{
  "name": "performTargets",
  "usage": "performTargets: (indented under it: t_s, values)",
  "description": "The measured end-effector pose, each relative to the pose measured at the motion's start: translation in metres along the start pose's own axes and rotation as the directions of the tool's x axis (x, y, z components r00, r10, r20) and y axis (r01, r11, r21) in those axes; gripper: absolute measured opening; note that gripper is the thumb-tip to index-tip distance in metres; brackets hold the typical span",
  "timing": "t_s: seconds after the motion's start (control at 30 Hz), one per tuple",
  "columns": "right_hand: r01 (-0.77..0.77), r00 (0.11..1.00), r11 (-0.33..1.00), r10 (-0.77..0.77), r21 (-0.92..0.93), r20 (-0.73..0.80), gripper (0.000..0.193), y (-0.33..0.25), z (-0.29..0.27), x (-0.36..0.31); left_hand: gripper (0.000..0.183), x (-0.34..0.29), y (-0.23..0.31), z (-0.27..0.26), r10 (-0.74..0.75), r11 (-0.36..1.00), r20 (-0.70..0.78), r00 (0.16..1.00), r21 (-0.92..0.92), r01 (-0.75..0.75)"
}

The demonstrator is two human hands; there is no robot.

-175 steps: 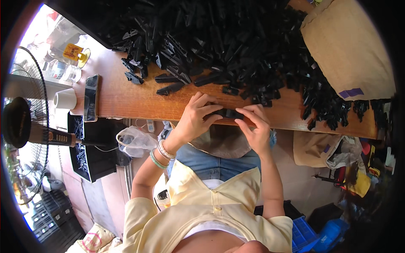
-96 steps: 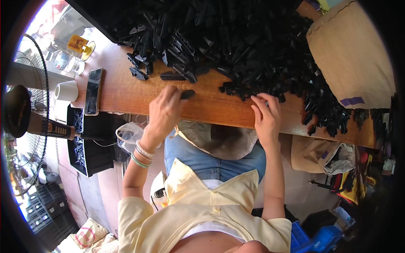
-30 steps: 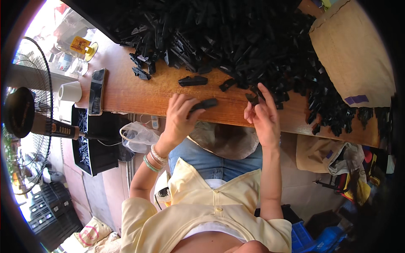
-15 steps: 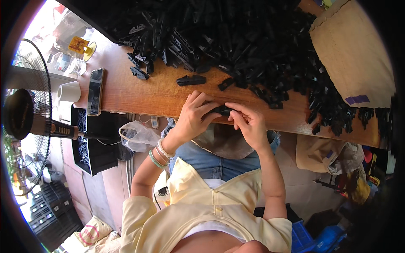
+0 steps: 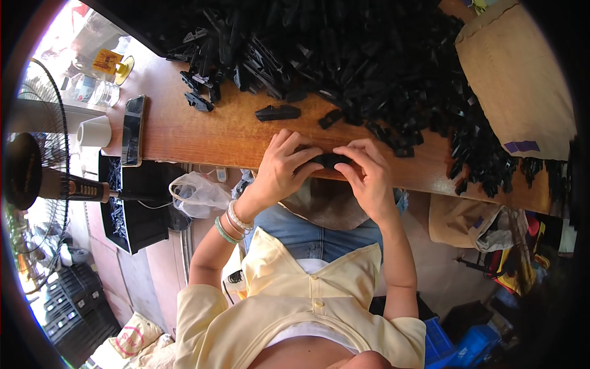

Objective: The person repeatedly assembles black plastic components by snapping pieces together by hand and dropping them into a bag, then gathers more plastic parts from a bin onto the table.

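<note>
Both hands meet at the front edge of the wooden table, holding a small black plastic part (image 5: 330, 161) between them. My left hand (image 5: 286, 161), with bead bracelets at its wrist, grips the left end between thumb and fingers. The thumb and forefinger of my right hand (image 5: 367, 171) pinch the right end. My fingers cover much of the part, so its exact kind is hard to make out. Just beyond my hands lie a loose long black plastic piece (image 5: 278, 113) and a shorter black piece (image 5: 330, 119).
A large heap of black plastic pieces (image 5: 344, 67) covers the far side of the wooden table (image 5: 184, 132). A brown paper sack (image 5: 516, 80) rests at the right. At the left are a phone (image 5: 133, 130), a white paper roll (image 5: 94, 131), a fan (image 5: 37, 175) and a black bin (image 5: 144, 209).
My right forefinger, stretched along the part before, is now bent and pinches its end with the thumb. The left hand keeps its hold. The view has shifted slightly.
</note>
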State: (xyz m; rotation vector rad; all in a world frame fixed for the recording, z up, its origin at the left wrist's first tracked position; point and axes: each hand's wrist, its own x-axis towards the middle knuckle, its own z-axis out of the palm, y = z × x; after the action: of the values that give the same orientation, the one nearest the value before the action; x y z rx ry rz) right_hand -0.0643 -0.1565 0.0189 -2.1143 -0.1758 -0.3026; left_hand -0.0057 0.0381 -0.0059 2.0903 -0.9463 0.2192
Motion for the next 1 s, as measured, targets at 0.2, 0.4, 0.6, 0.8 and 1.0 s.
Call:
performTargets:
  t_s: [0.2,0.4,0.6,0.8,1.0]
  values:
    - [-0.164,0.985,0.985,0.161,0.055,0.063,0.027,0.000,-0.006,-0.006,0.028,0.000,0.002,0.001,0.000,1.000,-0.010,1.000,0.006,0.000]
    - [-0.207,0.976,0.978,0.205,0.029,0.071,0.026,0.008,-0.012,-0.012,0.026,0.001,0.001,0.003,-0.003,1.000,-0.016,1.000,0.006,0.003]
    - [0.099,0.994,0.995,-0.100,0.032,0.043,0.026,0.020,-0.012,0.005,0.027,0.004,-0.003,0.000,0.047,0.997,0.032,0.998,-0.055,-0.045]
    - [0.075,0.997,0.997,-0.076,0.031,0.026,0.026,0.014,0.001,0.003,0.028,0.004,-0.002,0.002,0.062,0.995,-0.007,0.998,-0.082,-0.062]
    - [0.042,0.970,0.987,-0.078,0.158,0.229,0.020,0.008,-0.017,0.001,0.031,0.016,-0.014,-0.028,0.111,0.991,-0.079,0.991,-0.068,-0.116]
